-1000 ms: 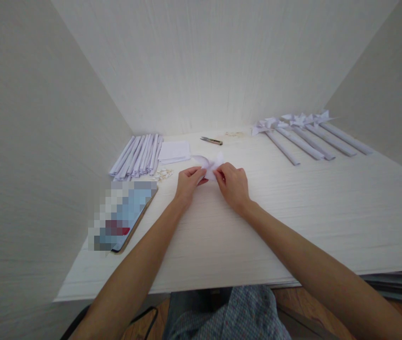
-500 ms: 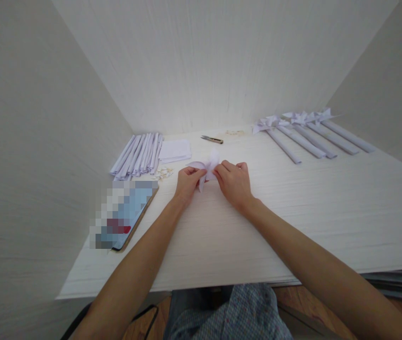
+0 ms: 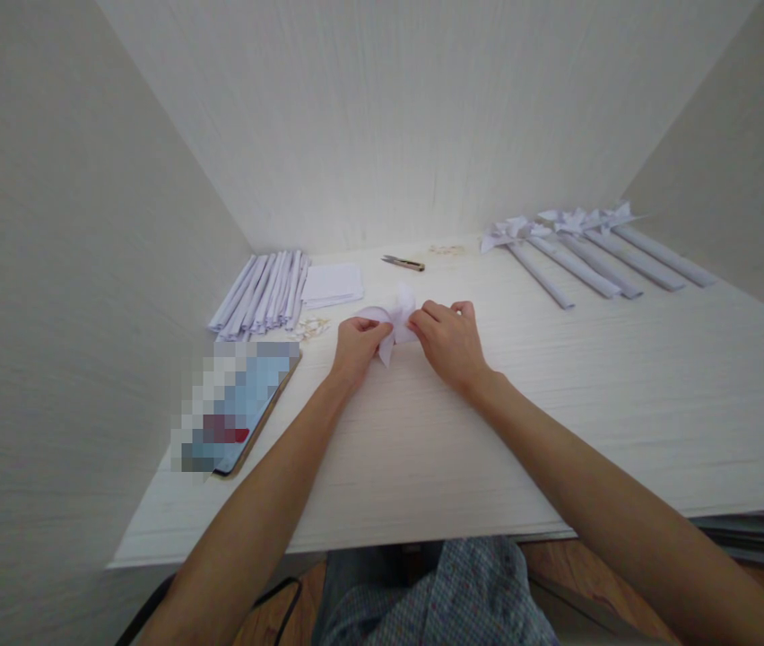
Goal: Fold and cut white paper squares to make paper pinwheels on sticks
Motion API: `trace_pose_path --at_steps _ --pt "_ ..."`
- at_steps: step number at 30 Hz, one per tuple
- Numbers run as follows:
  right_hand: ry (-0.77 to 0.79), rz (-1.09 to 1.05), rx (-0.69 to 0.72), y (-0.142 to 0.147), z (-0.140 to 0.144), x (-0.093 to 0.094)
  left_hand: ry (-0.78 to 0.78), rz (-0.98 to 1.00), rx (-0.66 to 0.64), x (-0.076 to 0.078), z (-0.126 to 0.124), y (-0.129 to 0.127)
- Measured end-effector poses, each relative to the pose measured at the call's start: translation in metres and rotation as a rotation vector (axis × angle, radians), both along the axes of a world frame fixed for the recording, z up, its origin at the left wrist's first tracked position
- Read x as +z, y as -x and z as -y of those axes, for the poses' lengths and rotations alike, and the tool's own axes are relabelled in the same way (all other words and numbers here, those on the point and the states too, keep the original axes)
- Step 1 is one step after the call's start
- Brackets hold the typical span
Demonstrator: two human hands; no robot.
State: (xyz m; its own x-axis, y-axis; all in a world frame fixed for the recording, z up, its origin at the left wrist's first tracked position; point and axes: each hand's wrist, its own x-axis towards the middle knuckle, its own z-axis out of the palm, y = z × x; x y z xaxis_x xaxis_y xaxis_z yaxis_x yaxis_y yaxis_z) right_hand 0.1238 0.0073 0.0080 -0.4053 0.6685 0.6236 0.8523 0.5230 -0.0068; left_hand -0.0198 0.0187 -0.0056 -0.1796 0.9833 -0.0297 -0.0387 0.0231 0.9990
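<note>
A folded white paper pinwheel (image 3: 400,316) with curled blades is held between my two hands above the middle of the table. My left hand (image 3: 357,348) pinches its left side, thumb on top, by a curled blade. On the right edge, the fingertips of my right hand (image 3: 447,341) are closed on another part of the paper. The pinwheel's centre shows between my hands; the fingers behind it are partly hidden.
Left stand a bundle of rolled paper sticks (image 3: 267,294), a stack of paper squares (image 3: 332,284), small scattered bits (image 3: 310,328) and a phone (image 3: 254,404). Thread snips (image 3: 403,263) lie at the back. Several paper pinwheels on sticks (image 3: 574,247) lie back right. Walls enclose three sides.
My right hand has shifted slightly to the right, and the paper between my hands looks a little more spread. My left hand stays nearly in place.
</note>
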Motion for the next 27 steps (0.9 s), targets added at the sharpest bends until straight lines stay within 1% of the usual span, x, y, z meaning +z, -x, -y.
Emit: trace_pose_path --at_steps 8,16,22,27 --pt "0.053 0.001 0.004 -0.0012 0.0008 0.0024 0.012 0.021 -0.002 0.0037 0.0022 -0.0016" --pt "0.067 -0.003 -0.002 -0.0017 0.0011 0.0019 0.048 0.117 -0.078 0.0094 0.0046 -0.0022" --pt "0.058 -0.013 0.001 -0.0022 0.0005 0.0008 0.030 0.114 -0.126 0.0097 0.0044 -0.0014" --pt "0.066 -0.018 0.001 -0.0019 0.0008 0.0016 0.042 0.094 -0.120 0.0102 0.0049 -0.0020"
